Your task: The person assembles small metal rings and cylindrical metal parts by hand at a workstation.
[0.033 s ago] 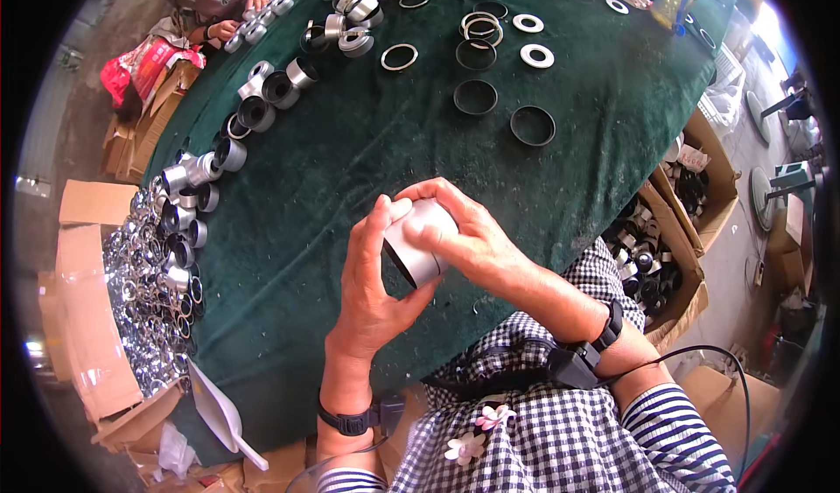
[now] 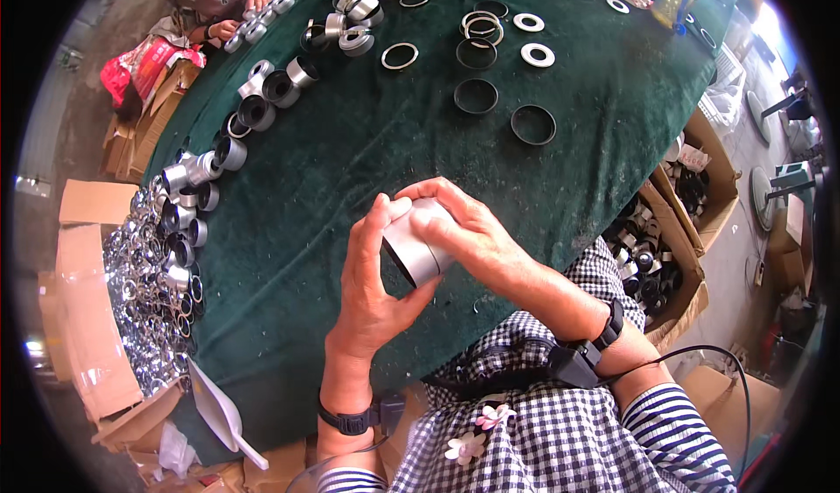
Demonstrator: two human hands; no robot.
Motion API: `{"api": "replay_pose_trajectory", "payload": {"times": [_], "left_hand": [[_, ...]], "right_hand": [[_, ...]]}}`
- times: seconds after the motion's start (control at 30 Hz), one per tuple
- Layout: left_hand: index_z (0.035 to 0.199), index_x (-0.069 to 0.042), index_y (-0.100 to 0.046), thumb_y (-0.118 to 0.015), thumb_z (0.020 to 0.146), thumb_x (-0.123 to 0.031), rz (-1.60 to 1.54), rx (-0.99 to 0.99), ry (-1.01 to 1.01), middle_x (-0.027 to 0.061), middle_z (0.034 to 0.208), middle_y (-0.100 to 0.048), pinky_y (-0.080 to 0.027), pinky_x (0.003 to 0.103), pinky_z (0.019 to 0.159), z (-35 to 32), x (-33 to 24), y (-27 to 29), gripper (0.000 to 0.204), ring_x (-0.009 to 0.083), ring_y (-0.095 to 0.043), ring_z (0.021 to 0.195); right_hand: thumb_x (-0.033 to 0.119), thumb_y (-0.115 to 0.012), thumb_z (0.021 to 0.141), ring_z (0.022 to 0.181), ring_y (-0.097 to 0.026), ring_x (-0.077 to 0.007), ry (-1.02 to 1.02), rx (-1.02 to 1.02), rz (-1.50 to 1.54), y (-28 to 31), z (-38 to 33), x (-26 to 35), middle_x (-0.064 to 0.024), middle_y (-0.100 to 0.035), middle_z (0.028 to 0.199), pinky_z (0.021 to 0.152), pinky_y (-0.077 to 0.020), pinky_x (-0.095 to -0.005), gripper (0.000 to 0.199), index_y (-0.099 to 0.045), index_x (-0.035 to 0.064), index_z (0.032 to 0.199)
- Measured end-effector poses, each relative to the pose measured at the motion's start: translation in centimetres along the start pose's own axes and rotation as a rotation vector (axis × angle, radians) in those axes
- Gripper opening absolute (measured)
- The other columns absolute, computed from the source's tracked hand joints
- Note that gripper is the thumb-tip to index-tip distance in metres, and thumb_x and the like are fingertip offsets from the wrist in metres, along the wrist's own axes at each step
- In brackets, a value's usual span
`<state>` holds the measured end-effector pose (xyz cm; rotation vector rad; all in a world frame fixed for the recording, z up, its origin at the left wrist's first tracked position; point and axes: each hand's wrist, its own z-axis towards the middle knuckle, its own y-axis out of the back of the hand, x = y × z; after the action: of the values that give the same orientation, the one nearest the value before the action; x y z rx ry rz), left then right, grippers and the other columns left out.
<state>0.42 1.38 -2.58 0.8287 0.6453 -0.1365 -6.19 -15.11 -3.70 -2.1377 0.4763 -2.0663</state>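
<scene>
A silver metal cylinder (image 2: 416, 250) with a dark rim at its lower left end is held tilted between both my hands, above the green cloth. My left hand (image 2: 367, 283) wraps the rim end, its thumb below and its fingers above. My right hand (image 2: 468, 230) grips the other end, with the thumb lying across the silver side and the fingers over the top. A thin seam line runs around the cylinder near my right palm. The far end is hidden by the right hand.
Black rings (image 2: 533, 125) and white washers (image 2: 536, 55) lie on the green cloth (image 2: 350, 152) ahead. Silver and black cylinders (image 2: 255, 113) line the left edge, beside a carton (image 2: 92, 309) of shiny rings. Cartons of parts (image 2: 691, 270) stand at right. Another person's hand (image 2: 224, 30) works at far left.
My right thumb has shifted slightly along the cylinder. Both hands keep their hold, and the other things lie as before.
</scene>
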Motion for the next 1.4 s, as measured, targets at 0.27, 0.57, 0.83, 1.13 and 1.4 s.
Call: {"api": "replay_pose_trajectory", "payload": {"times": [0.27,0.57,0.83,1.13,1.4], "left_hand": [[0.147,-0.003,-0.035,-0.085,0.068,-0.008,-0.024,-0.019,0.098,0.0157,0.136,-0.053,-0.042,0.042,0.107,-0.2,0.2,1.6,0.094,0.0306,-0.053,0.125],[0.136,-0.009,-0.049,-0.081,0.073,-0.013,0.585,-0.447,0.708,0.013,0.123,-0.054,-0.047,0.037,0.095,-16.9,-0.7,15.8,0.071,0.0259,-0.057,0.111],[0.144,-0.007,-0.042,-0.079,0.07,-0.01,1.648,-0.258,1.532,0.0218,0.143,-0.043,-0.038,0.044,0.111,-38.0,-12.6,25.4,0.083,0.0395,-0.045,0.131],[0.134,-0.003,-0.049,-0.07,0.083,-0.011,0.879,-0.355,0.863,0.0181,0.142,-0.048,-0.042,0.042,0.107,-22.2,9.4,20.1,0.056,0.0369,-0.048,0.13],[0.144,-0.001,-0.039,-0.063,0.087,-0.01,0.823,-0.376,0.828,0.023,0.144,-0.044,-0.042,0.043,0.108,-12.8,29.8,22.7,0.062,0.0377,-0.046,0.132]], "right_hand": [[0.02,-0.068,0.088,0.112,-0.055,-0.0161,0.092,0.034,0.036,0.2,0.4,-0.6,-0.0057,-0.058,0.12,0.095,-0.0457,-0.0318,0.053,-0.051,0.0073,0.137],[0.031,-0.067,0.091,0.095,-0.059,-0.0162,0.095,-0.106,-0.305,3.5,1.2,-6.7,-0.0107,-0.059,0.115,0.08,-0.0535,-0.0301,0.058,-0.049,0.0062,0.139],[0.038,-0.068,0.091,0.113,-0.058,-0.0205,0.229,-0.078,-0.31,4.3,2.5,-7.7,-0.014,-0.054,0.135,0.08,-0.0541,-0.0296,0.068,-0.041,0.0067,0.145],[0.04,-0.073,0.085,0.117,-0.053,-0.0213,0.276,-0.051,-0.456,4.1,1.8,-7.9,-0.0146,-0.047,0.142,0.094,-0.0471,-0.0339,0.081,-0.037,0.0054,0.147],[0.044,-0.077,0.083,0.119,-0.052,-0.022,0.217,-0.081,-0.359,4.0,1.6,-8.1,-0.0174,-0.049,0.139,0.096,-0.0454,-0.0342,0.086,-0.036,0.0029,0.147]]}}
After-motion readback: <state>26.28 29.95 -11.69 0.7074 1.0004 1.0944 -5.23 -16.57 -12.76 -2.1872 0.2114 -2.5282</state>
